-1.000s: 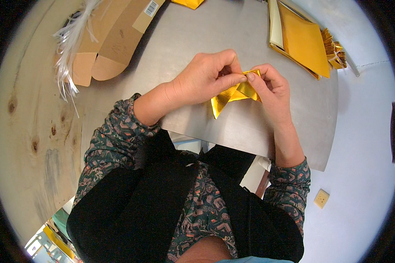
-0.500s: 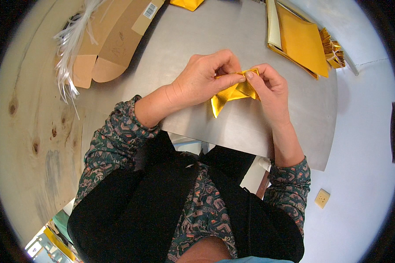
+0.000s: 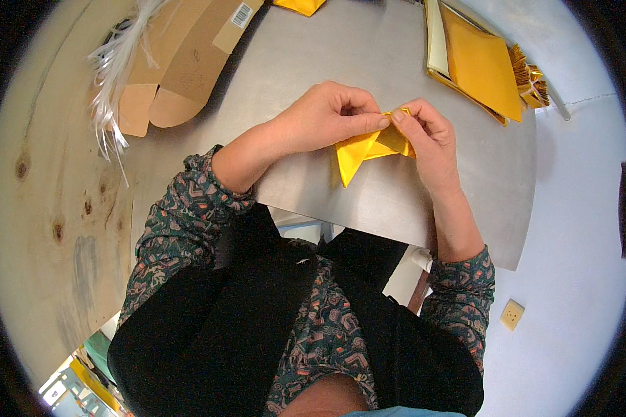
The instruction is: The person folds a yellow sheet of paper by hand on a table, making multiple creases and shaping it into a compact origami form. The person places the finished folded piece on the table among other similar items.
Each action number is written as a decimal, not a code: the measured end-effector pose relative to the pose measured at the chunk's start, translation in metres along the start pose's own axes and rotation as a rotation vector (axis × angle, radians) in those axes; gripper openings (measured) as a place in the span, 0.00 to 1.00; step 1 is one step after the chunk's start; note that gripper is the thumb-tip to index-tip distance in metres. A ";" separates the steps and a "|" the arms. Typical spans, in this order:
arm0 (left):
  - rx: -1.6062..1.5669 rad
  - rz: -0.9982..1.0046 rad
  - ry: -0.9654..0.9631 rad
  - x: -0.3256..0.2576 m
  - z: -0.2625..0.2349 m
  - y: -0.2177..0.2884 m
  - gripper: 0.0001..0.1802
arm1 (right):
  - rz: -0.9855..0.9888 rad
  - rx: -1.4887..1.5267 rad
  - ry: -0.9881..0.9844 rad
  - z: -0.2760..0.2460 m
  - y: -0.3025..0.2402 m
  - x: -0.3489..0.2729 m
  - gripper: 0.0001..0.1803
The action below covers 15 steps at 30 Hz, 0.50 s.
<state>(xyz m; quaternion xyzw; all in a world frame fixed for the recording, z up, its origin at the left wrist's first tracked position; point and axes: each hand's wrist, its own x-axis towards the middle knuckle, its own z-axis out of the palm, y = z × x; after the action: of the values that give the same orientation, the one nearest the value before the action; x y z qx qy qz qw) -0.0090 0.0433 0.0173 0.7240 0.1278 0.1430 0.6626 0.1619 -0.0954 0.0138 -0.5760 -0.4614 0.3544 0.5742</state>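
Both hands pinch a folded sheet of shiny gold paper point(image 3: 355, 153) above the metal tabletop point(image 3: 313, 62). My left hand point(image 3: 330, 119) grips its upper edge between thumb and fingers. Close beside it, my right hand point(image 3: 428, 139) holds the right part of the same edge, and the two thumbs nearly meet. One pointed corner of the paper hangs down toward me at the left, with a folded flap to its right. The fingers behind the paper are partly hidden.
A stack of gold paper sheets point(image 3: 483, 66) lies at the far right, with bundled gold folded pieces point(image 3: 528, 80) beside it. An open cardboard box point(image 3: 188, 69) and white plastic strips point(image 3: 111, 76) are at the left. Another gold piece point(image 3: 300, 5) sits at the far edge.
The gold paper stays pinched in both hands. My left fingers have shifted slightly, and the paper's folds and hanging corner lie a little differently. The whole view has moved slightly.
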 end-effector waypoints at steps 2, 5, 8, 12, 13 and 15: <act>0.002 0.012 -0.067 0.000 -0.002 -0.001 0.14 | 0.009 0.036 -0.008 -0.001 0.001 0.001 0.08; 0.014 0.130 -0.074 0.001 -0.001 -0.001 0.15 | 0.067 0.146 -0.025 -0.003 0.001 0.002 0.08; -0.011 0.042 -0.111 0.000 -0.003 -0.002 0.16 | 0.121 0.200 -0.041 -0.005 0.000 0.003 0.09; 0.039 0.058 -0.097 0.001 -0.004 -0.006 0.17 | 0.051 0.008 -0.033 -0.002 0.002 0.006 0.11; 0.089 0.099 -0.075 0.001 -0.003 -0.008 0.17 | 0.041 -0.063 -0.016 -0.001 0.003 0.006 0.12; 0.170 0.159 -0.051 0.001 -0.003 -0.010 0.17 | 0.041 -0.163 0.003 -0.002 0.003 0.004 0.13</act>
<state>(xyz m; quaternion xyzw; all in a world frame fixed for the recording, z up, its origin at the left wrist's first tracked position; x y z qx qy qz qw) -0.0089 0.0476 0.0075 0.7888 0.0647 0.1652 0.5885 0.1655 -0.0921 0.0111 -0.6306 -0.4761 0.3264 0.5187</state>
